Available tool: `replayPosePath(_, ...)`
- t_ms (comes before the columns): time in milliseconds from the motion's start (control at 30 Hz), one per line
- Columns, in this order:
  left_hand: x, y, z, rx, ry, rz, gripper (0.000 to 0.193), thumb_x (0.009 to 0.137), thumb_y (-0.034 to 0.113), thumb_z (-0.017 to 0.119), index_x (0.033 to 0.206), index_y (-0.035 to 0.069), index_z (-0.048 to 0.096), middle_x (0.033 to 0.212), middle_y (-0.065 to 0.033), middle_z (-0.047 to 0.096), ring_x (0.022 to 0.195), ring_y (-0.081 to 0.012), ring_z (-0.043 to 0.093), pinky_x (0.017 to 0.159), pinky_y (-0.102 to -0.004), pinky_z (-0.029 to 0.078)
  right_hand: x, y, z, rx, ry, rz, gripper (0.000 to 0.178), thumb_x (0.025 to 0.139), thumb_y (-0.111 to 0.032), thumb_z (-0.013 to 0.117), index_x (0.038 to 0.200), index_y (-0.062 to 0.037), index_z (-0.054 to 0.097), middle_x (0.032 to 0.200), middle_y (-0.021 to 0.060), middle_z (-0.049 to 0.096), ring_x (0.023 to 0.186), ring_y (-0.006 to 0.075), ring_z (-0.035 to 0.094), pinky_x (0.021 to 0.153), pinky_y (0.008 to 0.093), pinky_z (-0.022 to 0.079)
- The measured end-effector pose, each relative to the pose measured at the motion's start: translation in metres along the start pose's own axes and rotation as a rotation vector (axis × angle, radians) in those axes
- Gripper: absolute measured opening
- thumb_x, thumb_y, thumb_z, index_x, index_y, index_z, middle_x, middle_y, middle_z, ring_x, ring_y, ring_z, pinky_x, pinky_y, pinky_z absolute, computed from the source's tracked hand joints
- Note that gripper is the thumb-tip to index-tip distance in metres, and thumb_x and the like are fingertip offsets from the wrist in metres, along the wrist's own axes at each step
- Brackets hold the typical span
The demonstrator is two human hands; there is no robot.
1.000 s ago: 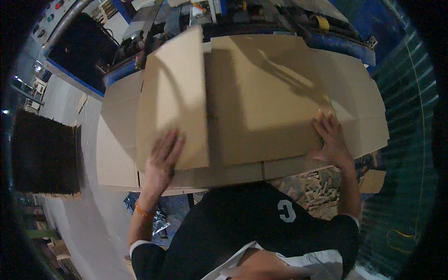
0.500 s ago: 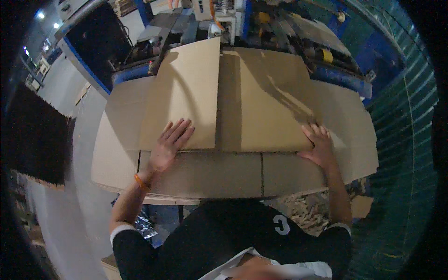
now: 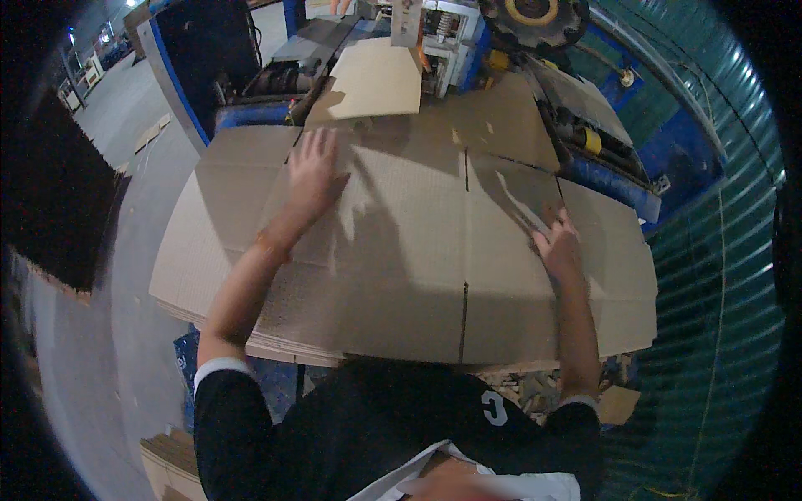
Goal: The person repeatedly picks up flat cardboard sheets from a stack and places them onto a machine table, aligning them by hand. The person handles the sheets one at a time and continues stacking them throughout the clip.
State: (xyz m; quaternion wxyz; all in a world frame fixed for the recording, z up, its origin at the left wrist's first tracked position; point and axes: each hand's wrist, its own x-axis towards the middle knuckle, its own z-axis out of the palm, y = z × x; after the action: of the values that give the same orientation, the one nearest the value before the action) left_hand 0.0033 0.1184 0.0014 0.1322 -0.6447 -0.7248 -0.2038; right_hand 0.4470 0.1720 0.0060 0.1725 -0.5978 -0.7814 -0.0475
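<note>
A folded cardboard sheet (image 3: 376, 79) lies at the far side, its far end under the white metal head of a machine (image 3: 447, 50). Its right part (image 3: 510, 117) lies in shade. Beneath and nearer to me spreads a stack of flat, slotted cardboard sheets (image 3: 401, 250). My left hand (image 3: 316, 175), fingers spread, is over the stack just short of the folded sheet's near edge. Over the stack's right part is my right hand (image 3: 560, 244), fingers apart and holding nothing. Whether either palm touches the cardboard I cannot tell.
Blue machine frames stand at the left (image 3: 188, 67) and right (image 3: 689, 142), with a dark toothed wheel (image 3: 535, 17) above. A green corrugated wall (image 3: 710, 334) runs along the right. Cardboard scraps (image 3: 618, 403) lie below the stack. More cardboard (image 3: 171, 463) stands at lower left.
The folded cardboard sheet has slid away from me into the machine, baring the stack. Both hands have moved forward, the left one farther. The view has shifted slightly.
</note>
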Motion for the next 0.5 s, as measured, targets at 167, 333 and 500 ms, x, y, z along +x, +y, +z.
replayPosePath(167, -0.134, -0.092, -0.059, -0.142, 0.677, -0.616, 0.064, 0.079, 0.022, 0.067, 0.129, -0.004, 0.036, 0.132, -0.0233, 0.039, 0.118, -0.0356, 0.042, 0.097, -0.0391, 0.035, -0.122, 0.08, -0.049, 0.03, 0.385, 0.367, 0.048, 0.081, -0.023, 0.061, 0.121, 0.0011, 0.048, 0.127, 0.0224, 0.045, 0.12, 0.0369, 0.041, 0.1, 0.0421, 0.033)
replayPosePath(333, -0.248, -0.154, -0.046, 0.004, 0.458, -0.964, 0.075, 0.08, 0.036, 0.064, 0.131, -0.007, 0.03, 0.134, -0.0308, 0.029, 0.124, -0.0402, 0.032, 0.099, -0.0469, 0.032, -0.224, 0.182, -0.024, -0.177, 0.139, 0.816, 0.051, 0.085, -0.031, 0.054, 0.129, -0.0087, 0.042, 0.125, 0.0229, 0.046, 0.114, 0.0411, 0.045, 0.089, 0.0447, 0.043)
replayPosePath(500, -0.229, -0.132, -0.049, 0.096, 0.281, -1.139, 0.082, 0.078, 0.04, 0.064, 0.133, -0.007, 0.026, 0.139, -0.0318, 0.017, 0.13, -0.0426, 0.021, 0.1, -0.0579, 0.025, -0.228, 0.222, 0.015, -0.683, -0.038, 0.612, 0.065, 0.088, -0.047, 0.045, 0.133, -0.0017, 0.036, 0.125, 0.0259, 0.047, 0.112, 0.0407, 0.046, 0.093, 0.0503, 0.036)
